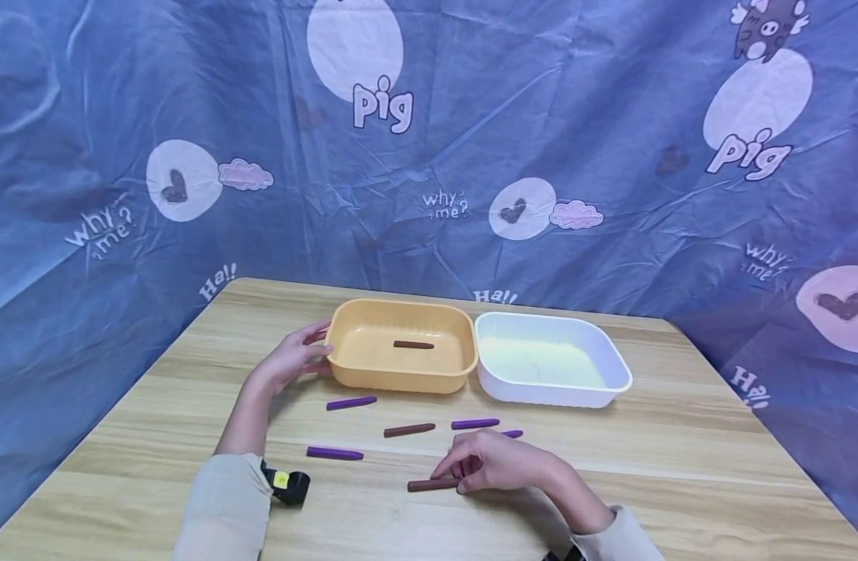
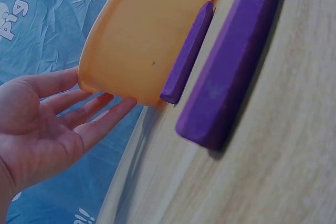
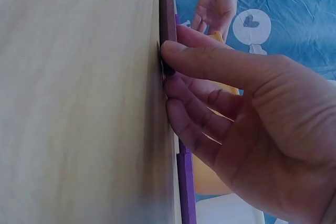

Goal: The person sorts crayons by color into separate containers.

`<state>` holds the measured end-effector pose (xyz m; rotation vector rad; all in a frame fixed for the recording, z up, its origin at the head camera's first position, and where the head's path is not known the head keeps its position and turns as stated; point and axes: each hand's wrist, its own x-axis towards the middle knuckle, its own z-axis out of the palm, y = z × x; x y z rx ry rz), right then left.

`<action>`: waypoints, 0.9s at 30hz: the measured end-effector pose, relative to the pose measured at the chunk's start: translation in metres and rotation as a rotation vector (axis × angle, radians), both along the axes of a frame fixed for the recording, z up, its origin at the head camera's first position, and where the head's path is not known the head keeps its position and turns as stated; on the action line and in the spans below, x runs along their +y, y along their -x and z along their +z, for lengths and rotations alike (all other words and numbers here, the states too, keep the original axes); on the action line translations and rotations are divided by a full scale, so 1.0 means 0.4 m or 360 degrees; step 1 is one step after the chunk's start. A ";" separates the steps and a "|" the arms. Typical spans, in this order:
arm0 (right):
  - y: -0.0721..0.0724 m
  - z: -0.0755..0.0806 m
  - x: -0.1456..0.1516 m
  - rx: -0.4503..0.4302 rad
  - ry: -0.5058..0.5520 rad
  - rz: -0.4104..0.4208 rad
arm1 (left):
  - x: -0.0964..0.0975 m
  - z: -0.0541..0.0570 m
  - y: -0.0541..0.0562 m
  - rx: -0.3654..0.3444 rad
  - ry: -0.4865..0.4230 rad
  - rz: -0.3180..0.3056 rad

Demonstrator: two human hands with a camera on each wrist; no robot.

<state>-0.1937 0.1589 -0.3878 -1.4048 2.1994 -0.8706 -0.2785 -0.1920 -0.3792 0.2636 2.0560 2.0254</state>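
Note:
My left hand (image 1: 298, 358) touches the left end of an orange plastic basket (image 1: 400, 380), thumb by the rim and fingers extended along the outside wall. Inside that basket lies a brown crayon (image 1: 414, 344). Low on the table, my right hand (image 1: 495, 461) pinches another brown crayon (image 1: 432, 485) between thumb and index finger; in the right wrist view this crayon (image 3: 168, 19) lies close against the tabletop. A third brown crayon (image 1: 409, 430) rests just beyond it. Purple crayons lie around, among them one (image 1: 335, 453) at left and one (image 1: 475, 424) behind the right hand.
A white plastic basket (image 1: 553, 396) stands against the orange one's right side. Another purple crayon (image 1: 351, 403) lies in front of the orange basket, and one (image 1: 513, 434) is partly covered by the right hand. Blue printed cloth (image 1: 429, 156) hangs behind the wooden table (image 1: 716, 467).

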 end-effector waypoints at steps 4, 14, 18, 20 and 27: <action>0.001 0.000 -0.001 0.0023 0.0012 -0.0008 | -0.002 -0.002 0.001 -0.0004 0.0006 0.0004; 0.007 -0.001 0.011 0.0074 0.0048 -0.0055 | 0.002 0.001 0.001 -0.0011 -0.0018 0.0006; 0.013 0.009 0.017 0.0142 0.0072 -0.0125 | 0.003 0.001 0.001 -0.0007 -0.0012 0.0015; 0.017 0.016 0.021 0.0162 0.0075 -0.0168 | 0.002 0.001 0.001 -0.0004 -0.0008 0.0020; 0.034 0.037 0.039 0.0189 0.0078 -0.0260 | 0.003 -0.002 -0.002 -0.0009 -0.0011 0.0016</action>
